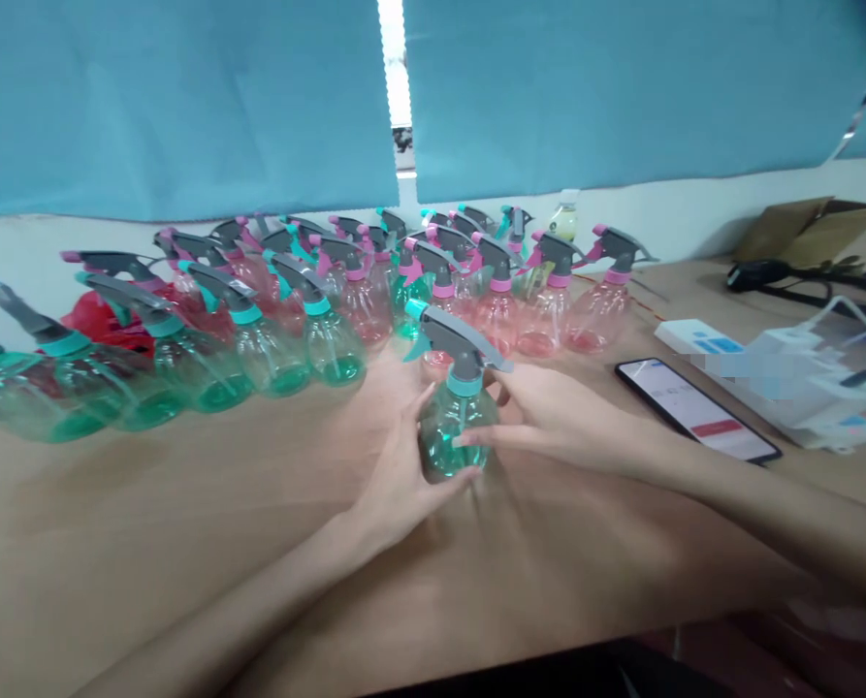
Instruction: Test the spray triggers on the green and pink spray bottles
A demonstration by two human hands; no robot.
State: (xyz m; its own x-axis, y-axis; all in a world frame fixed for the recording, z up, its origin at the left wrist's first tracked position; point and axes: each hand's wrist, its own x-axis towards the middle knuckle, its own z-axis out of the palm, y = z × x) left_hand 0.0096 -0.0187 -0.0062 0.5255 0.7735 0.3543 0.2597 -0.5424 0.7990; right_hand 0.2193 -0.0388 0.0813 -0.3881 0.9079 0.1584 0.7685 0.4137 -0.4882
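Note:
A clear green spray bottle point(460, 427) with a teal collar and a grey trigger head stands upright between my hands, its teal nozzle pointing left. My left hand point(398, 480) wraps round its left side and lower front, thumb near the base. On the right side, my right hand point(538, 412) grips the bottle body, with its thumb across the front and its fingers partly hidden behind. A row of green spray bottles point(272, 361) stands to the left, and pink ones point(497, 315) stand just behind.
A phone point(698, 407) lies on the brown table point(207, 543) at the right. Beyond it are white boxes point(782, 373), cables and a cardboard box point(803, 233). A red plastic bag point(105, 320) sits among the left bottles. Blue cloth point(185, 107) hangs behind.

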